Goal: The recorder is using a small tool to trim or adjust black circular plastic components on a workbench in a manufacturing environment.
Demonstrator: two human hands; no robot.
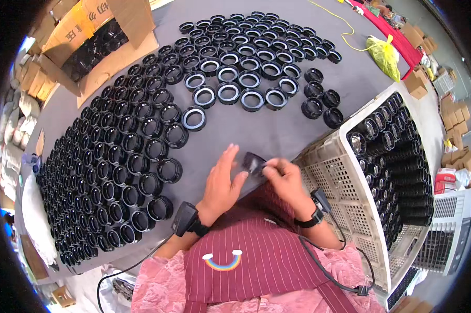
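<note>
Head view looks down on a grey tabletop (277,130) crowded with black ring-shaped parts (115,151), set upright in close rows that fan from the left edge across to the far side. Those in the nearest far rows show pale inner rims.

Both hands meet at the near edge of the tabletop, just above a maroon striped apron (256,250). The left hand (222,182) is spread open, fingers straight and released, its fingertips close to a small dark glossy piece (252,163). The right hand (285,180) has its fingers curled and pinched on that piece, holding it between the two hands slightly above the tabletop. Each wrist carries a black strap with a small device, and a dark cable runs down from each.

To the right stands a pale perforated plastic crate (340,177), filled with black cylinders with glassy ends, packed in rows. At the far left, an open brown cardboard box (84,31) holds more black parts, its flaps folded out. A yellow plastic bag (384,55) lies at the far right of the tabletop, with a yellow cord trailing from it. Small brown cartons are stacked beyond the right edge.
</note>
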